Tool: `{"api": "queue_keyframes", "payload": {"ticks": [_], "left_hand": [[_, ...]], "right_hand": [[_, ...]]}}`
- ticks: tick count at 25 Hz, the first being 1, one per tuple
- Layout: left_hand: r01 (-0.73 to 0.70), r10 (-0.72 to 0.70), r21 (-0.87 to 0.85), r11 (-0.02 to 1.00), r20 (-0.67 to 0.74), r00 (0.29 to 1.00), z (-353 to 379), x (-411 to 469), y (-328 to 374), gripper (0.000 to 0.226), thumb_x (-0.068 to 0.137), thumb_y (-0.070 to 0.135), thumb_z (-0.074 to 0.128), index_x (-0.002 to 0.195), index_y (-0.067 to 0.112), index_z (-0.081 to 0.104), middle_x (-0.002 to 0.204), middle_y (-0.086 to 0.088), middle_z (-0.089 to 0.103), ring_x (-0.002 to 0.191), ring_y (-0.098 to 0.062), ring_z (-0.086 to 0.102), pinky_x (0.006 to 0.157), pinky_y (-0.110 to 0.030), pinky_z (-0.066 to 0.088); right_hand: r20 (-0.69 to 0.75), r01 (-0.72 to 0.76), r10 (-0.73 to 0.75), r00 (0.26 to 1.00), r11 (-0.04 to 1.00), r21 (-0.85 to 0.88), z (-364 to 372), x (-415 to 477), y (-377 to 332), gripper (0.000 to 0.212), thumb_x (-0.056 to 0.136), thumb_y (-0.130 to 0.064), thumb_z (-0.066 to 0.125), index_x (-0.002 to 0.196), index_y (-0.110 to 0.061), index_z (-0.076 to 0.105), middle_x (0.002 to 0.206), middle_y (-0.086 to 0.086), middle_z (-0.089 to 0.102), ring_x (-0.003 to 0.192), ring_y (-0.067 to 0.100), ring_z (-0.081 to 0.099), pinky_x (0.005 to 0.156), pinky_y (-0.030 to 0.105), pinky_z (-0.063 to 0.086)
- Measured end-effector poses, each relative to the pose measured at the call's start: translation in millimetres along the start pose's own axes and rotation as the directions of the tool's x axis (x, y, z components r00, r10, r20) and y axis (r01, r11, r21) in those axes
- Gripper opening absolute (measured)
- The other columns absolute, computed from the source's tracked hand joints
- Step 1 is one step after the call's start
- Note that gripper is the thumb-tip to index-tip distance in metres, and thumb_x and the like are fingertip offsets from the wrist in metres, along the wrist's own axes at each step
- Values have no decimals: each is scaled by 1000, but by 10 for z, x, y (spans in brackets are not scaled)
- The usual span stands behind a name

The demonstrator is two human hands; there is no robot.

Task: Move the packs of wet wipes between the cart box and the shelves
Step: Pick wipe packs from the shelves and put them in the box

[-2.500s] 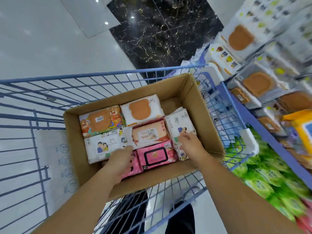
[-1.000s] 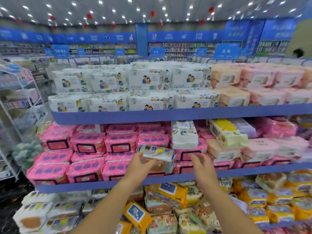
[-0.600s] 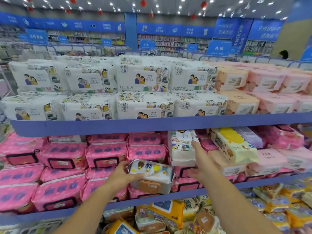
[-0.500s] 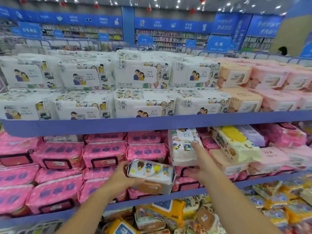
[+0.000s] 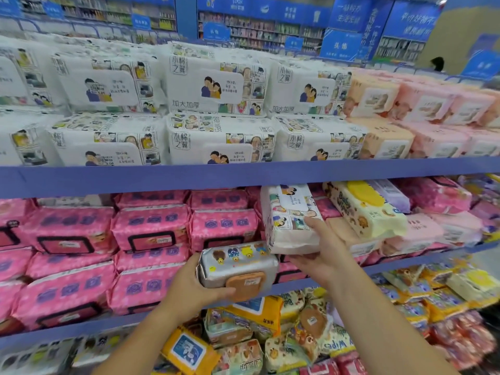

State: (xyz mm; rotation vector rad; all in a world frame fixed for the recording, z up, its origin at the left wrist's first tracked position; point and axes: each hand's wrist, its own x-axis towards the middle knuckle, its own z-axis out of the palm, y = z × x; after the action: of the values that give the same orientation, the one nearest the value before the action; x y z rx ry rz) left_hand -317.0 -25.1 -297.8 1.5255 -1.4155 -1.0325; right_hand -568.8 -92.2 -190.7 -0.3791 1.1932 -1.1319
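**Item 1.** Grey pack of wet wipes. Silver-grey wrapper with a row of small cartoon figures along the top face and an orange-brown flip lid with a small label on the front; the print is too small to read. It is held in the air in front of the middle shelf, at its blue front edge. The left hand grips its left end, thumb on top and fingers curled underneath.

**Item 2.** White pack of wet wipes. Comic-strip panels surround a white lid; the text is not legible. It stands tilted on the middle shelf, just above and right of the grey pack, with its upper end under the top shelf. The right hand grips its lower right corner, thumb on the front and fingers cupped beneath.

**Middle shelf, left.** Pink packs with black-framed lids, stacked in rows.

**Middle shelf, right.** Cream pack with a yellow lid, marked "Baby Wipes", just beside the white pack.

**Top shelf.** White packs with a cartoon couple on the lid, marked "加大加厚" on the front and "BABY WIPES" on the top face. To their right are peach packs, label unreadable.

**Bottom shelf.** Loose pile including a yellow pack with a blue label.

**Background.** Blue signs with white Chinese characters.
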Motion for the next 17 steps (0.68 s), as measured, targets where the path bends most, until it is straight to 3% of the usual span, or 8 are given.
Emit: {"api": "queue_keyframes", "payload": {"ticks": [5,7,10,11,14,17], "left_hand": [[47,-104,-236,971,-234,967,138,-357,42,59,72,32,93,116,35,55,117,5,64,102,-16,69,88,-44,58],[76,-206,-378,922,-315,927,133,-561,7,58,75,33,91,123,28,60,120,0,68,105,-23,70,87,-44,58],[78,-372,-570,818,-420,828,120,-974,-88,36,82,26,84,113,19,67,111,-3,74,100,-24,72,81,-39,54],[78,-423,-619,781,-433,796,120,-1135,-144,39,82,28,84,115,17,67,113,-3,74,99,-23,71,83,-40,53],[59,-539,-723,688,-454,710,156,-1671,-301,78,69,47,90,133,11,62,122,-6,72,106,-26,70,93,-49,53],[15,-637,-803,595,-461,618,239,-2282,-490,63,87,36,79,140,11,56,119,-3,71,105,-28,71,85,-46,57]], "right_hand": [[56,55,-55,997,998,13,-232,-92,137,32,87,-22,74,114,-12,60,118,17,59,105,37,64,95,53,54],[84,59,-56,995,998,-32,-307,-182,205,40,88,-24,72,124,-12,57,112,15,57,95,33,63,89,47,55],[165,58,-45,985,996,-73,-500,-323,332,37,92,-25,67,126,-14,55,102,12,54,84,29,58,74,41,51],[206,58,-38,978,994,-92,-575,-380,381,34,93,-24,65,125,-15,56,103,12,56,85,28,58,74,41,51],[307,95,-37,951,980,-174,-773,-539,549,20,96,-20,60,115,-17,63,110,7,64,93,26,61,77,39,51],[388,89,28,921,956,-280,-889,-728,874,13,95,-16,59,105,-18,68,107,4,71,92,25,67,81,39,52]]}}
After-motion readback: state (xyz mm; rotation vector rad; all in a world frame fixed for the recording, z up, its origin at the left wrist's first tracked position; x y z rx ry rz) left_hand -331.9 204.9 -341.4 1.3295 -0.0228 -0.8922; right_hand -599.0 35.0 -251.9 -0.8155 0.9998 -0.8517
